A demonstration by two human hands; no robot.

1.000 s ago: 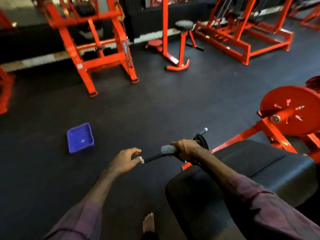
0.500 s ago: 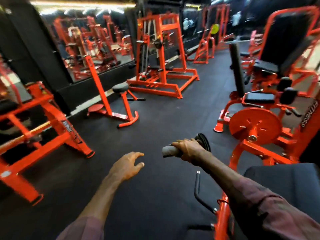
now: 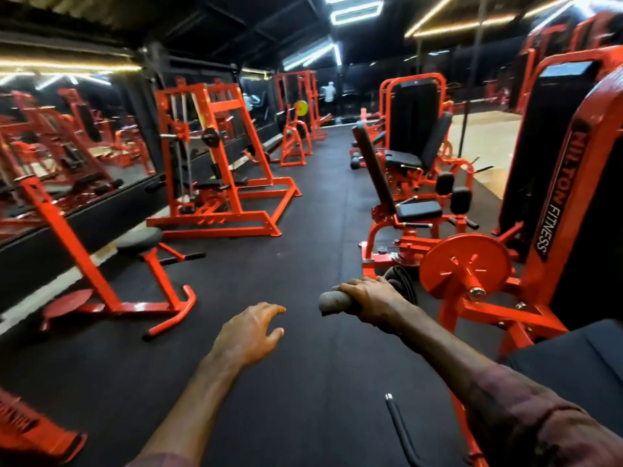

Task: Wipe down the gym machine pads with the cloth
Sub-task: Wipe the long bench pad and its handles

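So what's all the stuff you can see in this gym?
cloth: one, grey, gripped in the right hand, centre
pad: one, black, lower right, partly out of frame
plate: one, red disc, on the machine right of the cloth
seat machines: two, red frames with black pads, right side
stool: one, black round top on a red stand, left
rack: one, red, left of centre, by the mirror wall
handle: one, black bar with silver tip, bottom
floor: black
left hand: one, empty, fingers relaxed, over the floor
right hand: one, holding the cloth
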